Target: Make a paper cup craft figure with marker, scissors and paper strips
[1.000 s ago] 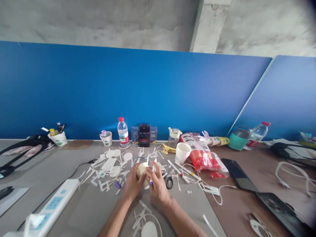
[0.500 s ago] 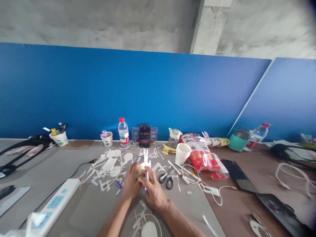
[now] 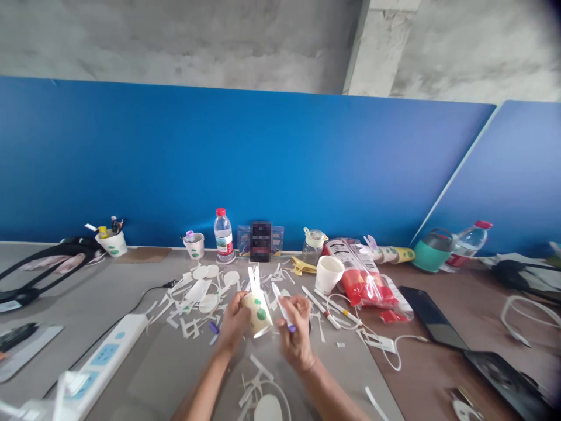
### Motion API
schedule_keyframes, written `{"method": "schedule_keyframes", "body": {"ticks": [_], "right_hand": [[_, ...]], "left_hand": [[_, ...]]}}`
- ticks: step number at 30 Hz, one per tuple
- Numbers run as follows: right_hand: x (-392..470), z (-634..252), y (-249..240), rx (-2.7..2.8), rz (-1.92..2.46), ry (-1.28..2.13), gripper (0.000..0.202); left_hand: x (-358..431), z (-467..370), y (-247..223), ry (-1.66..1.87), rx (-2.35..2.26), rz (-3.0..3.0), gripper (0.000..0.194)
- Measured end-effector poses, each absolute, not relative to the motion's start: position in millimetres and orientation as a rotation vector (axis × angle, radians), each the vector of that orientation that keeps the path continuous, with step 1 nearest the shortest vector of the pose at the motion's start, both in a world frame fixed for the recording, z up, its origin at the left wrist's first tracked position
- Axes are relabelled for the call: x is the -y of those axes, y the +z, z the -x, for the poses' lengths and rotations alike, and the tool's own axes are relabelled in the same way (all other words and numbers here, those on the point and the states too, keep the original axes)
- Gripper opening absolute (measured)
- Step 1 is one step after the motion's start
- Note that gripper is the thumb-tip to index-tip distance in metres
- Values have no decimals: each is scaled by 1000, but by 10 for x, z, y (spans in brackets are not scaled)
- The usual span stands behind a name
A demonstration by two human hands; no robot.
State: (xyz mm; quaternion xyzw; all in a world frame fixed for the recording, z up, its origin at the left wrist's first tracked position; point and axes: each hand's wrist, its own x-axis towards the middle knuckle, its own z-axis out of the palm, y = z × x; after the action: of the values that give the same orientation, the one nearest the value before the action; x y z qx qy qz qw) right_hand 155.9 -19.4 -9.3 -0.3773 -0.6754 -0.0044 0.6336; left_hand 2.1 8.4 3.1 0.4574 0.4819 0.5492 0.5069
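1. Cup (image 3: 260, 314), pale with green leaf prints, tilts in the left hand (image 3: 235, 320) over the worktop (image 3: 166, 362); two white strips (image 3: 253, 280) stick up from its far end; the left fingers curl around its left side.
2. Right hand (image 3: 297, 332), just beside the cup, pinches a white marker (image 3: 281, 305) between its fingers, purple end low.
3. White scraps (image 3: 199, 289) lie strewn to the cup's left; a small purple piece (image 3: 214, 327) rests near them.
4. White cup (image 3: 329, 273) stands beyond the right hand, beside a red bag (image 3: 356, 280); a bottle (image 3: 224, 238) stands before the blue partition (image 3: 245, 152).
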Motion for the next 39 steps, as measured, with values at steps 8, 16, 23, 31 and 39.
{"method": "schedule_keyframes", "body": {"ticks": [8,16,23,31,39], "right_hand": [[84,-1741,-51,1199,828,450,30],[-62,-1626,220,834,779,771,21],[-155,-1483,419,787,545,1321,24],[-326,-1610,-78,695,489,1344,26],[-341,-1692,-73,657,566,1241,32]], "left_hand": [[-165,1,-81,1340,-933,-846,19],[-151,0,-96,1252,-786,-798,21],[-186,23,-90,1296,-802,-822,16],[-226,94,-121,1355,-835,-872,11],[-252,102,-144,1336,-772,-810,13]]}}
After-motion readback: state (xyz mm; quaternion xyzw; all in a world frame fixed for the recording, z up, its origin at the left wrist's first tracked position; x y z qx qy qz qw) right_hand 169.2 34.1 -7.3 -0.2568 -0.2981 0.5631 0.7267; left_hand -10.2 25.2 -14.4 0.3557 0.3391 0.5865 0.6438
